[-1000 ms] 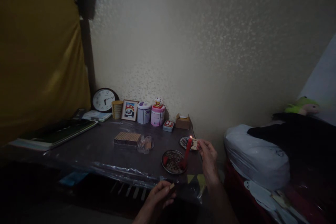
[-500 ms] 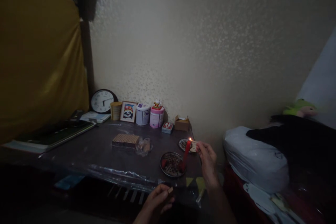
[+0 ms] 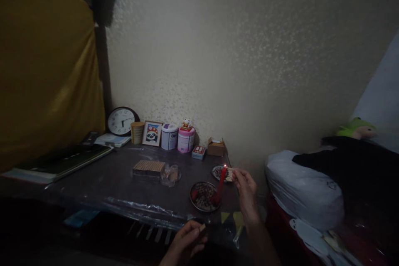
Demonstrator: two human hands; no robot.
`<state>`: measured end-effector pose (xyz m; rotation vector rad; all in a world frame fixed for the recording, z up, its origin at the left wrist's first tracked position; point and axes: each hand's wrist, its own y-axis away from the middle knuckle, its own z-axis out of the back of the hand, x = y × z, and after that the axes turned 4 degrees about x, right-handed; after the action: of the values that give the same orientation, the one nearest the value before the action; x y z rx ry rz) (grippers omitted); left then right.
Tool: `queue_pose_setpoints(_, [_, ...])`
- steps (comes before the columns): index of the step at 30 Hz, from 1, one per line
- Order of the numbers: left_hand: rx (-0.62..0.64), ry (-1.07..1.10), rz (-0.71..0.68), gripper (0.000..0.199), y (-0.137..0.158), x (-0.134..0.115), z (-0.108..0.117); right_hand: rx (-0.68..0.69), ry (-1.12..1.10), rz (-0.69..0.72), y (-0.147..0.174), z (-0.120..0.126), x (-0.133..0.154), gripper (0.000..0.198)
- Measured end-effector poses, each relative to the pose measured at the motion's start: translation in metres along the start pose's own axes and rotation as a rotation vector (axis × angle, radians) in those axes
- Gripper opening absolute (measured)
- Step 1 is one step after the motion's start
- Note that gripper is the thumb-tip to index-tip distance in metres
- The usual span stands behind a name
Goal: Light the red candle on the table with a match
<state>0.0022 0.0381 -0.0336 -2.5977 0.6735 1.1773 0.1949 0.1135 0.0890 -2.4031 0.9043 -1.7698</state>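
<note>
A bundle of matchsticks [image 3: 230,174] is pinched in the fingertips of my right hand [image 3: 247,189], their far ends at the lit top of a red candle [image 3: 221,181]. The candle leans slightly and burns with a small flame. It rises from the right side of a round metal plate [image 3: 192,202], which is strewn with dark bits and pale sticks. Below, near the table's front edge, my left hand [image 3: 187,239] is closed round a small matchbox [image 3: 202,227]; only its tan end shows. A second metal plate [image 3: 213,169] lies behind the candle, partly hidden.
A packed row of small boxes [image 3: 149,168] lies mid-table beside crumpled clear plastic [image 3: 170,176]. Along the wall stand a clock [image 3: 121,121], a framed picture [image 3: 152,134], two tins [image 3: 186,141] and a cardboard box [image 3: 215,147]. A white bag [image 3: 304,189] sits at right.
Almost nothing differs. The matchsticks and my right hand have shifted very slightly at the candle flame; my left hand keeps its grip on the matchbox.
</note>
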Motion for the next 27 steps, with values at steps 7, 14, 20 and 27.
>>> queue_pose_setpoints(7, [0.013,-0.008,-0.011,0.020,-0.0005,-0.0023,-0.0006,-0.009,0.010,0.005,0.0001,0.0008,-0.0027,0.023])
queue_pose_setpoints(14, [0.012,-0.037,0.003,0.021,-0.0014,-0.0006,0.0021,-0.008,0.010,0.021,0.0008,0.0004,-0.0007,0.023])
queue_pose_setpoints(20, [-0.006,-0.018,0.003,0.022,-0.0020,-0.0005,0.0019,-0.001,0.006,0.027,0.0002,0.0005,-0.0014,0.022])
queue_pose_setpoints(27, [0.021,0.005,0.003,0.021,0.0005,-0.0030,-0.0003,-0.025,-0.016,0.002,-0.0004,0.0003,-0.0006,0.021])
